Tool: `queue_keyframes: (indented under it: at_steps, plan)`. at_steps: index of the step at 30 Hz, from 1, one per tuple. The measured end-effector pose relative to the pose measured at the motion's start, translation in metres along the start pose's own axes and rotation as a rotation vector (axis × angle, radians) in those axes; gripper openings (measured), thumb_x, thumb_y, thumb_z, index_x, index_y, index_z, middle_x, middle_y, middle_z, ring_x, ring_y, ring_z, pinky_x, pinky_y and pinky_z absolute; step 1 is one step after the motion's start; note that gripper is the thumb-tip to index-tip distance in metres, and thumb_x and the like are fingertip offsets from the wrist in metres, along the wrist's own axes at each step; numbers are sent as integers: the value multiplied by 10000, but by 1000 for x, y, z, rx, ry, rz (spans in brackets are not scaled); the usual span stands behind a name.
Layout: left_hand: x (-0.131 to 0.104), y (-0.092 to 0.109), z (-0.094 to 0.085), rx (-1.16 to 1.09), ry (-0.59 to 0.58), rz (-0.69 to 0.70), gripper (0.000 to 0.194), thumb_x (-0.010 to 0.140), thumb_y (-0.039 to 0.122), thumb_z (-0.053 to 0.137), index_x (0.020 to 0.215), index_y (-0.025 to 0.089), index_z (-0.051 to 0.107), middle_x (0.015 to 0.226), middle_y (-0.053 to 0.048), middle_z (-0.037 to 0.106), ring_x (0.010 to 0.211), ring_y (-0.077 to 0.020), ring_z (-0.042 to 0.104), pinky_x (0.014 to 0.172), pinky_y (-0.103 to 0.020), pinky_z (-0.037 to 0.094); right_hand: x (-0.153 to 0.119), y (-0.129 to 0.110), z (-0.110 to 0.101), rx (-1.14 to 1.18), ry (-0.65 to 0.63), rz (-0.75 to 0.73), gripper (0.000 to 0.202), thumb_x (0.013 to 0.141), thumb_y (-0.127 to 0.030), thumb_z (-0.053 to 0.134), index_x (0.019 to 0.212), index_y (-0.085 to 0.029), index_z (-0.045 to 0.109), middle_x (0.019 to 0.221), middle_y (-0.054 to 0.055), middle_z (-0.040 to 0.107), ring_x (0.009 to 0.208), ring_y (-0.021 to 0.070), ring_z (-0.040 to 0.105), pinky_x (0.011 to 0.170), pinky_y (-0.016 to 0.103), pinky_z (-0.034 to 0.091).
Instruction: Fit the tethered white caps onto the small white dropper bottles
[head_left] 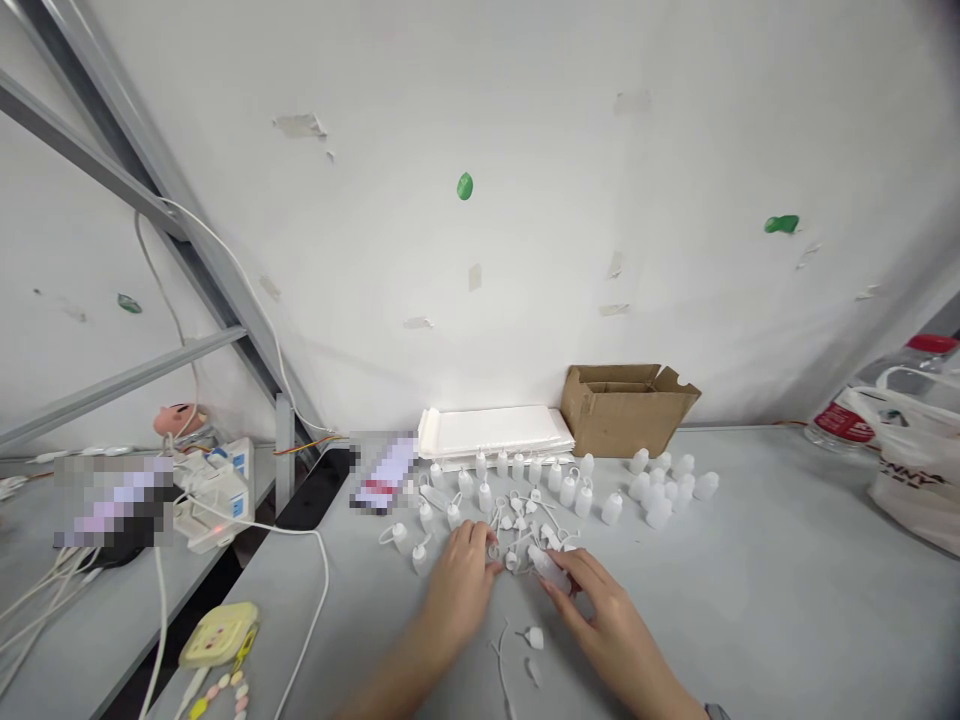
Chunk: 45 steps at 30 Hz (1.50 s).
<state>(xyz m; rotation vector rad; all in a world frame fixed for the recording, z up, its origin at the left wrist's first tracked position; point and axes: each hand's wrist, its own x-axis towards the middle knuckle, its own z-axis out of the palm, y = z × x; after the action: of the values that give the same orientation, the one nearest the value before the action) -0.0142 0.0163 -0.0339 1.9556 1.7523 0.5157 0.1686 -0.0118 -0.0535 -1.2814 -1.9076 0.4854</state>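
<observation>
My right hand grips a small translucent white squeeze bottle between thumb and fingers, tilted over the grey table. My left hand is closed, its thumb and fingertips around a small whitish cap that is partly hidden. Between and beyond the hands lies a loose pile of white caps with strap loops. Several capped bottles stand behind and to the left of the pile. At the right, a cluster of bottles without visible straps stands close together. A loose white cap lies nearer me.
A brown cardboard box and a stack of white envelopes sit against the wall. Phones, a power strip, cables and a yellow case lie left. A plastic bag and large bottle stand far right.
</observation>
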Motion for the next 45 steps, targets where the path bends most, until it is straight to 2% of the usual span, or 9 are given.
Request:
queue_keyframes:
  at_steps: [3,12,17,21,30,34,37,40,45]
  plan:
    - [1,-2,2,-16,-5,11,213,754,76,497,922,187,566,982,-70,571,982,-229,509,842,-335,381,0,0,0,-6,9,-6,212,881,-325,475,1022,-213,587,870,63,632,733,180,602,688,305,526]
    - [1,-1,3,-68,68,24,95,747,118,514,714,203,541,844,-43,587,868,-218,538,778,-327,399,0,0,0,-16,16,-27,222,880,-335,469,1016,-210,592,866,67,641,731,186,613,678,310,533]
    - [3,3,2,-524,119,-77,74,775,267,510,761,212,557,752,-30,639,738,-201,601,655,-299,440,0,-2,-1,20,3,-29,237,882,-313,473,1074,-224,579,910,61,645,753,178,613,700,304,533]
    - [3,9,6,-893,73,-143,175,690,337,600,753,175,621,702,-53,668,707,-218,632,544,-273,462,-1,-6,0,73,-40,-101,253,885,-260,468,1122,-247,554,953,54,639,827,178,604,736,306,525]
    - [-3,18,2,-1145,-27,-116,294,643,444,682,740,167,695,775,-73,731,788,-236,653,741,-347,501,-2,-4,4,83,8,-31,221,888,-324,470,1044,-219,587,820,48,632,675,164,575,619,285,508]
    - [-4,19,2,-1165,-13,-141,254,622,400,719,746,178,716,796,-64,737,817,-236,649,803,-354,475,-1,-5,4,44,24,-52,226,885,-346,476,1028,-216,591,752,31,617,631,156,564,594,277,502]
    - [-4,20,2,-1226,-5,-178,239,568,357,770,723,181,722,828,-63,738,869,-228,636,864,-339,438,0,-8,7,25,107,-97,205,886,-346,477,958,-189,587,689,17,593,572,141,546,555,260,489]
    - [-3,20,1,-1357,-28,-235,294,506,368,809,712,176,722,819,-64,734,858,-211,628,866,-328,421,0,-13,10,4,179,-154,183,889,-330,477,925,-175,568,649,6,563,541,131,533,527,248,476]
    - [-2,18,3,-1459,-80,-247,323,525,403,800,715,153,730,807,-79,722,787,-183,614,814,-306,418,1,-21,11,-79,230,-217,144,897,-281,459,936,-178,552,623,5,533,528,136,520,493,249,457]
